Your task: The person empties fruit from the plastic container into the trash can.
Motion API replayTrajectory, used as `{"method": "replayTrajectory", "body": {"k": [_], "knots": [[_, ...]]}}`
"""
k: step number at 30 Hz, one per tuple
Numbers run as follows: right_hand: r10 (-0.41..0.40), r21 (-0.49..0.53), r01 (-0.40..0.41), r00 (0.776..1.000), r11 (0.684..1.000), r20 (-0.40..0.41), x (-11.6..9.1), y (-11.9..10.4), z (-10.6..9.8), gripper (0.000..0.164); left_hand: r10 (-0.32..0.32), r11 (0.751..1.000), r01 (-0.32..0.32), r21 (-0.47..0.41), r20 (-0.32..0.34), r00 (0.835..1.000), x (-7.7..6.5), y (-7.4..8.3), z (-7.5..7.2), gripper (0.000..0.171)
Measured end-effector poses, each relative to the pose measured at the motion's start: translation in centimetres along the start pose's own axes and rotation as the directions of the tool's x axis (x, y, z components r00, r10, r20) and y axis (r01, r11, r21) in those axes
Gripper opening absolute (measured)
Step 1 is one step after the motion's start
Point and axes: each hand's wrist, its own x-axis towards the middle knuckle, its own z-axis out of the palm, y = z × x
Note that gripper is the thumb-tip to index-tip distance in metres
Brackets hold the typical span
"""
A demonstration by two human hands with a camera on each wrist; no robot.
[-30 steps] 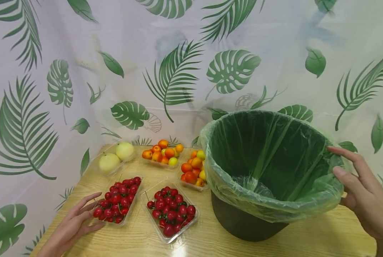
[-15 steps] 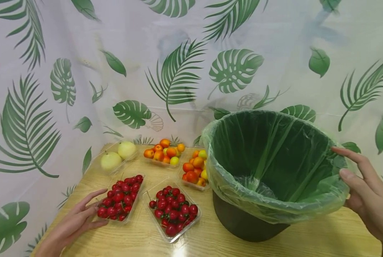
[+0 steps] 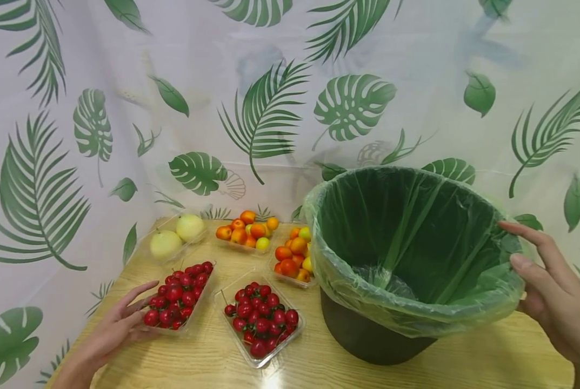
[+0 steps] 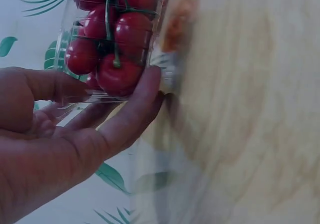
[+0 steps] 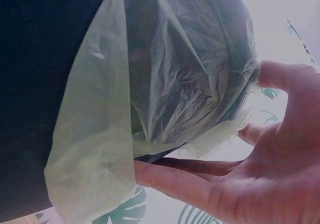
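My left hand (image 3: 117, 329) holds the near left end of a clear plastic box of cherries (image 3: 175, 297). In the left wrist view its fingers and thumb are around the end of the box (image 4: 110, 41), which looks tilted up, with red cherries on green stems inside. My right hand (image 3: 557, 292) grips the right rim of a dark bin (image 3: 372, 335) lined with a thin green bag (image 3: 416, 316). In the right wrist view the fingers (image 5: 175, 181) lie against the folded-over bag. A second cherry box (image 3: 260, 319) sits between the held box and the bin.
Two boxes of small orange and yellow fruits (image 3: 243, 229) (image 3: 292, 256) stand behind, one partly hidden by the bin. A box with two pale round fruits (image 3: 165, 245) sits at the back left. The wood table (image 3: 192, 356) meets a leaf-patterned curtain (image 3: 270, 129).
The near end of the left cherry box has come up slightly, and my left thumb has slipped out of sight beneath it. My right hand stays at the bin rim.
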Motion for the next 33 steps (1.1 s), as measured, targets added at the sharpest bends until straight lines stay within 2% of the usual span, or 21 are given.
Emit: {"method": "replayTrajectory", "body": {"k": [3,11,14,16,18,22,24,29,33], "knots": [[0.006,-0.015,-0.006,1.000,1.000,0.000,0.1,-0.1,0.1,0.056,0.032,0.999,-0.031,-0.023,0.013,0.999,-0.6,0.1,-0.3,0.060],[0.012,-0.042,-0.011,1.000,0.999,0.011,0.2,-0.3,0.1,0.056,0.006,0.993,0.008,-0.119,0.120,0.993,-1.7,0.2,-0.5,0.066],[0.015,-0.023,-0.015,1.000,1.000,0.017,0.2,-0.3,0.1,0.056,-0.008,0.987,0.029,-0.158,0.128,0.992,-1.9,0.7,-0.5,0.063],[0.017,-0.007,-0.017,1.000,1.000,0.017,0.2,-0.2,0.2,0.056,0.004,0.980,0.023,-0.195,0.138,0.990,-2.0,1.1,-0.3,0.062],[0.018,0.011,-0.018,1.000,1.000,0.018,0.3,-0.2,0.2,0.055,0.037,0.967,0.006,-0.254,0.163,0.986,-2.0,1.5,-0.1,0.060],[0.025,0.044,-0.026,0.999,0.999,0.028,0.2,-0.1,0.3,0.054,0.124,0.922,-0.028,-0.386,0.225,0.966,-2.2,2.4,0.4,0.059],[0.032,0.041,-0.034,0.999,0.999,0.038,0.3,-0.2,0.3,0.054,0.136,0.916,-0.041,-0.400,0.213,0.968,-2.2,2.8,0.7,0.057],[0.028,0.026,-0.029,0.998,0.999,0.048,0.1,-0.2,-0.1,0.055,0.149,0.933,-0.097,-0.347,0.127,0.981,-1.8,3.6,1.3,0.050],[0.037,0.012,-0.037,0.999,0.999,0.040,-0.1,-0.3,-0.2,0.055,0.165,0.946,-0.133,-0.294,0.086,0.982,-1.4,4.3,1.8,0.050]]}}
